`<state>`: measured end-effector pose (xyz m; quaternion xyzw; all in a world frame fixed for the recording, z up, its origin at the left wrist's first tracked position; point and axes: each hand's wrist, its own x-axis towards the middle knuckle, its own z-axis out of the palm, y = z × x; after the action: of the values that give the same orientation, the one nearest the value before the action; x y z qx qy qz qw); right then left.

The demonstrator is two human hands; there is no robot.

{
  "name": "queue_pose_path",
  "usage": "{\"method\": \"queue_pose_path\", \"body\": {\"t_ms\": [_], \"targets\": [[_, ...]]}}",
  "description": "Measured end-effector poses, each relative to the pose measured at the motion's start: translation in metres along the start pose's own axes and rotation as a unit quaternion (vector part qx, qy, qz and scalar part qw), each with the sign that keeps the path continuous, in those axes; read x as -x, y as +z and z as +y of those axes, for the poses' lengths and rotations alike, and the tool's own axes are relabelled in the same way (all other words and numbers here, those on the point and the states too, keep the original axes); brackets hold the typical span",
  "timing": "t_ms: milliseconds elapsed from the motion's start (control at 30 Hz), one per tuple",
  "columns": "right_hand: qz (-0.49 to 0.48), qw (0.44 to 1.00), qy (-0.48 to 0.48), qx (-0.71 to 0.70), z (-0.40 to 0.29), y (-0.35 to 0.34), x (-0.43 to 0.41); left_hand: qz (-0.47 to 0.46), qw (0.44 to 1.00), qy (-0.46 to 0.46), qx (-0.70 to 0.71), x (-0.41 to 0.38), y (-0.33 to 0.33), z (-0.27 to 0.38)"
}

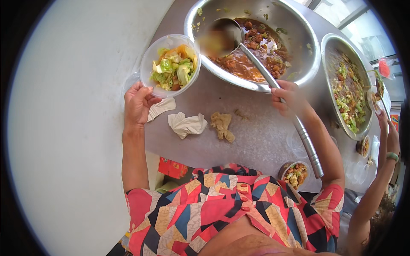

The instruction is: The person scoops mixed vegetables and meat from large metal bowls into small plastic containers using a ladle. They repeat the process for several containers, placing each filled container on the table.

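Observation:
My left hand [139,104] grips the rim of a round clear plastic container [144,68] partly filled with chopped cabbage and orange-brown pieces [174,68]. My right hand [285,97] is closed around the shaft of a long metal ladle [256,62]. The ladle's bowl is beside the container's right rim, over the near left edge of a large steel basin [307,57]; its contents are blurred. Brown stew with chunks of meat or similar food [256,40] lies in the basin, and bits of cabbage stick to its wall.
Crumpled white tissue [187,124] and a brown one [221,126] lie on the grey table [205,147]. A filled plastic container [294,175] stands by the near edge. At right, another person's hands [389,128] hold a container and utensil beside a second basin [324,64]. A pale wall is left.

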<state>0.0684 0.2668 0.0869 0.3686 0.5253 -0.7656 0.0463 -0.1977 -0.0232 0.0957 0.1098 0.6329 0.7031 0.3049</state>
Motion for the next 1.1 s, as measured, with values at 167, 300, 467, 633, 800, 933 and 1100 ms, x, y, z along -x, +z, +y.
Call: {"method": "queue_pose_path", "body": {"t_ms": [167,300,467,633,800,933,1100], "targets": [[0.081,0.983,-0.073,0.147,-0.001,-0.013,0.020,-0.040,0.999,-0.014,-0.013,-0.026,0.028,0.003],[0.091,0.991,-0.086,0.055,0.001,-0.029,0.040,-0.073,0.997,-0.028,-0.016,-0.044,0.047,-0.005],[0.086,0.991,-0.105,-0.014,-0.026,-0.009,0.099,-0.104,0.992,-0.058,-0.036,-0.053,0.055,-0.013],[0.077,0.985,-0.151,-0.032,-0.031,0.006,0.137,-0.114,0.990,-0.071,-0.051,-0.056,0.052,-0.012],[0.078,0.983,-0.159,-0.045,-0.035,0.030,0.165,-0.126,0.984,-0.075,-0.100,-0.061,0.045,-0.013],[0.063,0.986,-0.150,-0.020,-0.027,0.048,0.164,-0.118,0.981,-0.076,-0.136,-0.061,0.037,-0.022],[0.044,0.982,-0.166,0.077,-0.001,0.063,0.155,-0.152,0.978,-0.137,-0.042,-0.063,0.028,-0.040]]}}
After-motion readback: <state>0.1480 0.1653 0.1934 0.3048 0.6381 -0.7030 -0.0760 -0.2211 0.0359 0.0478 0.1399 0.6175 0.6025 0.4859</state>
